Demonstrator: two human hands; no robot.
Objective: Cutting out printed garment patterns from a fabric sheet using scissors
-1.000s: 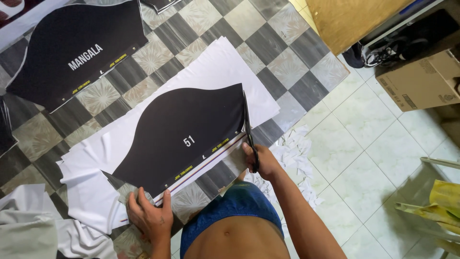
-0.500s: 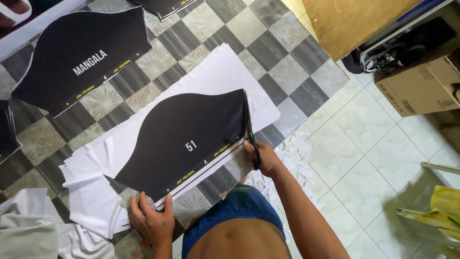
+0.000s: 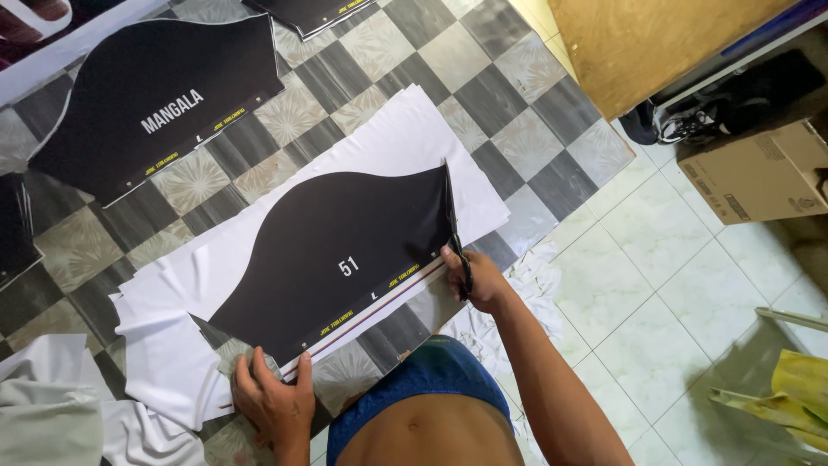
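A black printed fabric panel (image 3: 336, 242) with a curved top edge lies on a white sheet of fabric (image 3: 405, 147) spread over the checkered floor. My right hand (image 3: 474, 280) grips black scissors (image 3: 453, 224) whose blades run up along the panel's right edge. My left hand (image 3: 272, 401) presses flat on the panel's lower left corner. The panel's bottom edge carries a thin striped border.
A second black panel (image 3: 147, 95) lies at the upper left, and another's corner (image 3: 315, 13) shows at the top. White fabric scraps (image 3: 526, 285) lie by my right arm. A cardboard box (image 3: 755, 173), dark shoes (image 3: 690, 121) and a wooden board (image 3: 647, 43) stand at right.
My right hand has slid the scissors slightly further along the panel's right edge. My left hand stays pressed at the lower left corner.
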